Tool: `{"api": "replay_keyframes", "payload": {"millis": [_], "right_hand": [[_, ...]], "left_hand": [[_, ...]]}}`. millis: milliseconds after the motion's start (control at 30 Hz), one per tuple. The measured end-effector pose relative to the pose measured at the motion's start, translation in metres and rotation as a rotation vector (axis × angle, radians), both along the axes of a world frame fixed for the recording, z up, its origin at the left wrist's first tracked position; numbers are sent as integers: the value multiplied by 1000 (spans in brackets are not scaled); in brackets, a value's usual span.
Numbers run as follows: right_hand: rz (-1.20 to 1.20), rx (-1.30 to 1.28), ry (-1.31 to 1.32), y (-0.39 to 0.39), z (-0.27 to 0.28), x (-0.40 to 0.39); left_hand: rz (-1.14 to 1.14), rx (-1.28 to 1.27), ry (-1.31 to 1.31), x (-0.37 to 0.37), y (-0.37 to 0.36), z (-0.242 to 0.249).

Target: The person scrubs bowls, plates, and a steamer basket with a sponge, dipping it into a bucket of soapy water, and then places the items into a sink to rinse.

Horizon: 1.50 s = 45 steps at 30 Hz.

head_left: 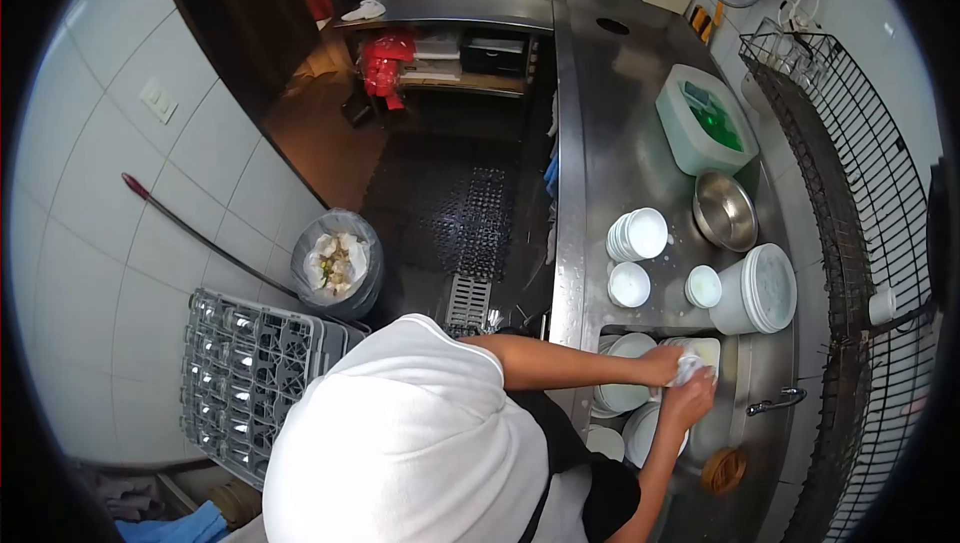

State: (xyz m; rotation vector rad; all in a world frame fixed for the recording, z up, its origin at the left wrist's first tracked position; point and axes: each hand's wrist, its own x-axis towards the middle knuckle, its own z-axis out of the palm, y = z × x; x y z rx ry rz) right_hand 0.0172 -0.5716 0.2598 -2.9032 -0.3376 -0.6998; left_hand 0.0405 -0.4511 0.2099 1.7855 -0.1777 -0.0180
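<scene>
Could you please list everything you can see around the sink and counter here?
Sink: one, steel, under the hands, holding white plates.
Faucet: one, metal, right of sink.
Stack of plates: one, white, on the counter.
Small bowls: one stack plus two singles, white, on counter.
Metal bowl: one, steel.
Tub: one, pale green.
Wire rack: one, black, far right.
Dish crate: one, grey, on floor.
Bin: one, lined.
Left hand, right hand: both on a white dish.

Plates (625,395) crowding the sink (760,373), bare steel counter (620,133) beyond the bowl stacks (638,235).
</scene>
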Motion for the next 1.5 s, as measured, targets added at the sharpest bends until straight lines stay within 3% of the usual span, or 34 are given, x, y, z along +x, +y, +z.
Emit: {"api": "replay_keyframes", "payload": {"millis": [67,100,133,167,233,267,300,333,367,400,467,533,600,633,667,700,733,767,800,833,867,933,1033,1067,1133,1267,1300,1400,1433,1500], "right_hand": [[27,267,152,6,0,-3],[44,395,303,6,0,-2],[54,527,448,5,-2,-3],[146,452,345,5,-5,-7],[403,-99,284,-10,9,-13],[461,-185,28,-14,11,-19],[420,-186,90,-14,35,-26],[459,-83,-53,-15,50,-29],[425,-77,-151,-21,54,-32],[428,93,-213,-23,50,-27],[485,775,-230,-13,37,-22],[320,1739,150,-12,-5,-2],[275,2218,448,-20,-46,20],[381,2268,613,-5,-32,8],[520,2328,644,1,-43,11],[66,2519,537,19,-36,1],[40,2502,519,34,-33,-6],[-210,2580,549,48,-27,-12],[-113,2569,432,58,-53,-8],[-54,2500,361,71,-57,-14],[-1,2429,300,79,-59,-16],[-11,1912,153,83,-46,-10],[2,1277,149,61,-70,28],[13,1088,175,53,-81,42],[-58,987,211,62,-79,62],[-211,865,213,76,-94,98],[-261,926,235,78,-108,108],[-236,995,300,90,-120,129],[-308,877,289,97,-115,132],[-359,861,401,105,-122,141]], "left_hand": [[75,-80,81,3,-21,-5],[223,-130,-9,22,-41,-47],[258,-38,-41,19,-30,-32],[282,10,71,10,-13,-10],[266,176,81,-2,9,11],[248,226,39,0,13,1],[268,276,97,9,14,-12],[270,216,-16,18,16,-27],[182,186,18,11,24,2],[108,155,55,0,33,31],[-101,-173,244,-3,30,31],[-190,-302,323,-16,23,42],[-224,-449,376,-25,16,43],[-256,-414,378,-21,14,33],[-149,-539,396,-18,9,22],[-40,-665,415,-17,3,18],[71,-789,432,-13,-2,14],[180,-705,337,7,0,-17],[252,-791,250,18,7,-26],[399,-695,187,21,16,-21],[402,-383,-43,17,33,-1],[301,107,-171,21,63,7],[78,337,-336,25,90,5],[100,350,-288,24,97,0],[143,375,-212,25,108,-7],[390,125,202,30,141,-62],[393,292,195,37,152,-87],[264,-65,383,58,163,-148],[301,-275,556,61,154,-122],[259,-242,604,71,153,-116]]}}
